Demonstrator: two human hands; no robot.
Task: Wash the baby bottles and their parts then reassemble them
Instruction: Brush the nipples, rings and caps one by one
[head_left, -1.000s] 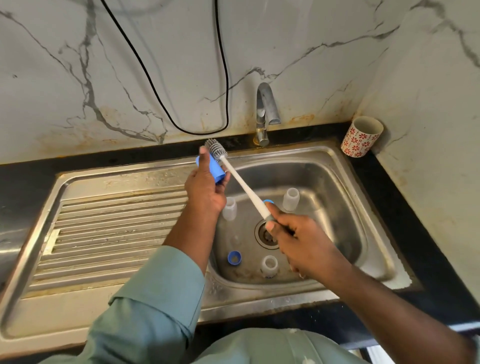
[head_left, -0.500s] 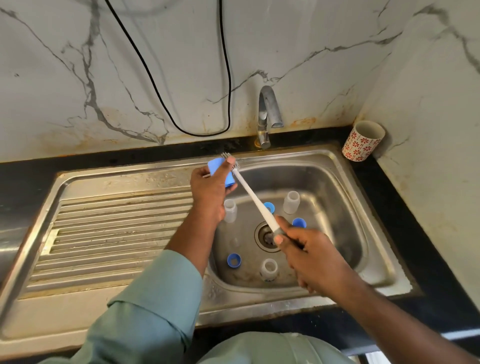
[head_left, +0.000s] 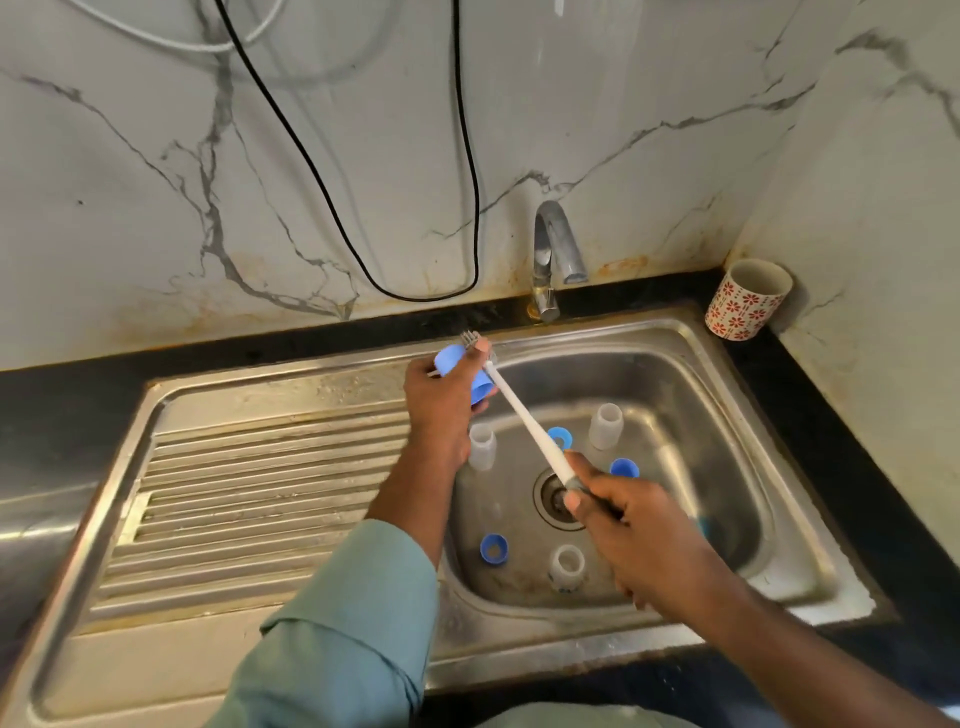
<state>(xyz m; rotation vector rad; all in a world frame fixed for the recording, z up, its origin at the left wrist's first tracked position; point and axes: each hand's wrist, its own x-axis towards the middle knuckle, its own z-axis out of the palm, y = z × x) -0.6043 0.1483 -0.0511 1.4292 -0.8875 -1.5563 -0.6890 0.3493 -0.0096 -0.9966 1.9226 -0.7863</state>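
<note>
head view only: left hand (head_left: 441, 402) up over the back-left rim of the sink (head_left: 810, 566), fingers curled round a blue bottle cap (head_left: 457, 370), gripping it. right hand (head_left: 631, 525) lower, over the basin nr the drain (head_left: 557, 498), fist closed round the grey grip end of a bottle brush (head_left: 524, 418); white shaft runs up-left from that hand to the cap, bristle head at the cap, a few bristles poking out past the left fingertips. can't tell if bristles are inside the cap or just against it. loose parts on basin floor: clear bottle (head_left: 482, 446) upright just below left hand; second clear bottle (head_left: 605, 426) upright toward the back, right of brush shaft; third clear bottle (head_left: 566, 567) upright nr front, open mouth up. blue ring (head_left: 560, 437) partly behind the shaft, another blue ring (head_left: 623, 467) just above right hand, blue collar (head_left: 493, 548) at front-left of basin beside the third bottle. sliver of blue at right edge of right hand, too hidden to id. tap (head_left: 553, 260) at back of sink, spout over basin, no water seen running. ribbed drainboard (head_left: 249, 499) to the left. red-flower patterned cup (head_left: 745, 301) on dark counter in back-right corner, well apart from sink work. black cable (head_left: 332, 202) hangs in a loop down marble wall. pale green sleeve (head_left: 353, 623) on left arm, right forearm bare.
</note>
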